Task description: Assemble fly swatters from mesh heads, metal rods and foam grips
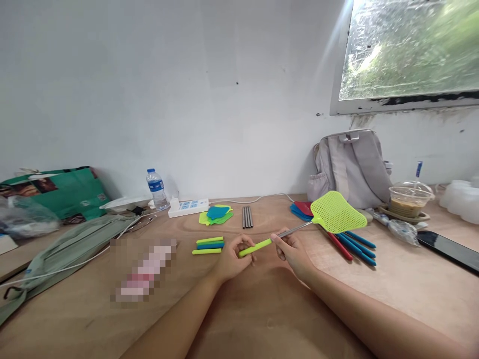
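A yellow-green fly swatter [339,212] with a metal shaft is held up slantwise between my two hands. My left hand [236,257] is closed round the end of its yellow-green handle. My right hand [290,247] pinches it where handle and metal shaft meet. Left of my left hand lie loose handles [208,245], yellow-green and blue. Behind them is a small pile of blue and yellow-green swatter heads [217,213]. Several metal rods [247,218] lie side by side beyond my hands. Under the held swatter's head, red and blue swatters [355,247] are stacked on the right.
At the back stand a water bottle [156,189], a white power strip [189,207] and a grey backpack [346,167]. To the right are a drink cup [409,199] and a black phone [451,249]. A green bag [67,192] and grey-green strap-like cloth [75,244] lie left.
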Available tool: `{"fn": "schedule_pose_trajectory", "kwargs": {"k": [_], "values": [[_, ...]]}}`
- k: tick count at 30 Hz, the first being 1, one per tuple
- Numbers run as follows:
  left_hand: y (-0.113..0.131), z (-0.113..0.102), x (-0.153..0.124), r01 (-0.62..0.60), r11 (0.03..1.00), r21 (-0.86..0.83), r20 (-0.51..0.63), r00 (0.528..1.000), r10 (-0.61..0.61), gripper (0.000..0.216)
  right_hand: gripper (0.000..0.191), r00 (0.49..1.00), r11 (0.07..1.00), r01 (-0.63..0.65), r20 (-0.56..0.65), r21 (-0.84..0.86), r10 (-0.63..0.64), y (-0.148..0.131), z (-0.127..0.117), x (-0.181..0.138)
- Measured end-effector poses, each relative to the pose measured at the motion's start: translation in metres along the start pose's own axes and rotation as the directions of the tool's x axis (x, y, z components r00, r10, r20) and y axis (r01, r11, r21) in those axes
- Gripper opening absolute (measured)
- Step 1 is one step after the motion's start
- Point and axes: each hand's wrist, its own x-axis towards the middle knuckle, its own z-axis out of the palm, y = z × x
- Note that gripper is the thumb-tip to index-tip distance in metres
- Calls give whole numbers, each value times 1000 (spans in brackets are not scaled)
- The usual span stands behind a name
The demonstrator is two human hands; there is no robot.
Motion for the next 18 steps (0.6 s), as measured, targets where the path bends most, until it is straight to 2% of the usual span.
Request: {"fn": "schedule_pose_trajectory", "kwargs": {"k": [2, 4, 8, 10, 12, 14, 18], "values": [[0, 0, 0, -2, 1000, 10, 10, 1000, 1, 18, 35, 999, 1000, -11, 49, 25, 10, 0, 0, -2], [-2, -1, 1, -18, 996, 90, -22, 1000, 20, 16, 36, 997, 996, -45, 61, 76, 41, 0, -1, -3], [-8, -7, 4, -41, 963, 265, -73, 995, 62, 17, 42, 986, 972, -124, -85, 200, 143, 1, -7, -2], [-7, -9, 4, -38, 965, 260, -73, 996, 59, 15, 41, 970, 958, -127, -171, 257, 175, 0, -12, 1], [-3, -11, 4, -26, 976, 214, -65, 997, 41, 14, 38, 963, 948, -111, -205, 298, 177, -1, -17, 5], [1, -11, 3, 1, 988, 157, -53, 999, 7, 17, 35, 973, 938, -96, -169, 334, 160, -1, -21, 8], [6, -11, 2, 58, 995, 78, 7, 998, -58, 27, 24, 996, 942, -79, -5, 327, 85, -2, -21, 9]]}}
